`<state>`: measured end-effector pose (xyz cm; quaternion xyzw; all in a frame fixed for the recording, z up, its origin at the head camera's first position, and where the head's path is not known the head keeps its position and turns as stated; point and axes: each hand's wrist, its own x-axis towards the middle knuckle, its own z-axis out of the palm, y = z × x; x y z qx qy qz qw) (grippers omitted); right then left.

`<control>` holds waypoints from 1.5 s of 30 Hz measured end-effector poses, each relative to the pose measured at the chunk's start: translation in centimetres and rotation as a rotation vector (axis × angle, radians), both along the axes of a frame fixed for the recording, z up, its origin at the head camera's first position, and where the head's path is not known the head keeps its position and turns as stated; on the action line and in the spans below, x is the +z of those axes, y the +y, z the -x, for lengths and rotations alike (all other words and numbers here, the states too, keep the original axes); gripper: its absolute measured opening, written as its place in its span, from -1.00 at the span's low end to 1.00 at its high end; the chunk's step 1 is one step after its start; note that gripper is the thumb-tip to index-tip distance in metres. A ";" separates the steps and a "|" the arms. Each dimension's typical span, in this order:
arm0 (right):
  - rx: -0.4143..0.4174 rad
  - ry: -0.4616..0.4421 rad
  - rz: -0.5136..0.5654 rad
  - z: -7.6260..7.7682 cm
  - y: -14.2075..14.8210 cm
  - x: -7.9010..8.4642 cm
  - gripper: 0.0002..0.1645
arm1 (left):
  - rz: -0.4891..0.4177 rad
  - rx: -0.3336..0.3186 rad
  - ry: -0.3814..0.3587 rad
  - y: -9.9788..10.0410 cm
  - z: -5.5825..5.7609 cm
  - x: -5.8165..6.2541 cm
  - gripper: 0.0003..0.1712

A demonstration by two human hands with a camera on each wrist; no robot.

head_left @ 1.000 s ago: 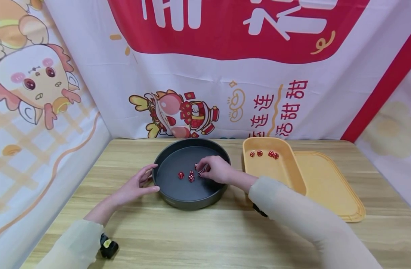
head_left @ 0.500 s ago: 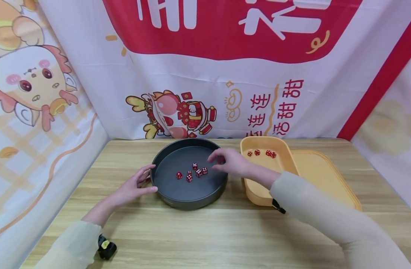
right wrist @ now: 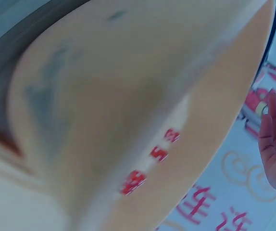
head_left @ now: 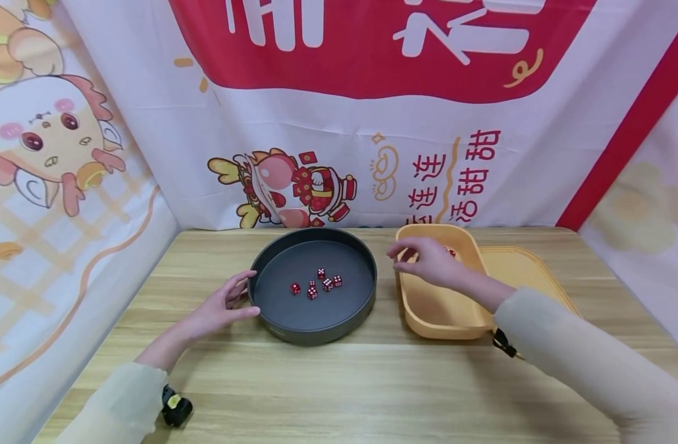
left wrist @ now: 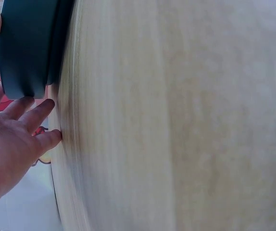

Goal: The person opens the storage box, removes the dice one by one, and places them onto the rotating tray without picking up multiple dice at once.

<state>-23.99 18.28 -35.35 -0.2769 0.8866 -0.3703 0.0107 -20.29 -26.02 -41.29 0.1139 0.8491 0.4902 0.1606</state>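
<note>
A round dark grey pan (head_left: 317, 317) stands on the table with several red dice (head_left: 328, 284) grouped on its bottom. My left hand (head_left: 217, 311) is at the pan's left side, its fingers spread and fingertips right at the wall. In the left wrist view, the pan wall (left wrist: 25, 53) shows just beyond those fingers. My right hand (head_left: 430, 262) hangs over a yellow-orange plastic box (head_left: 444, 332), its fingers loosely bent with nothing seen between them. It hides some of the box's dice; in the right wrist view several red dice (right wrist: 158, 154) lie inside along a wall.
A flat yellow-orange lid (head_left: 530, 277) lies to the right of the box, partly under the right forearm. Printed cloth (head_left: 317, 123) hangs right behind the wooden table (head_left: 328, 394) and along its left side. A wrist camera (head_left: 175, 407) is strapped to the left wrist.
My right hand has moved right, from over the dice in the pan, past the rim, to above the box. The dice in the pan stay where they were. My left hand has kept its place.
</note>
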 end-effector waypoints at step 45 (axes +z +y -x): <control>-0.014 -0.185 -0.262 5.9 4.6 0.2 -0.46 | -0.023 -0.006 0.020 0.0 -0.2 -0.2 -0.11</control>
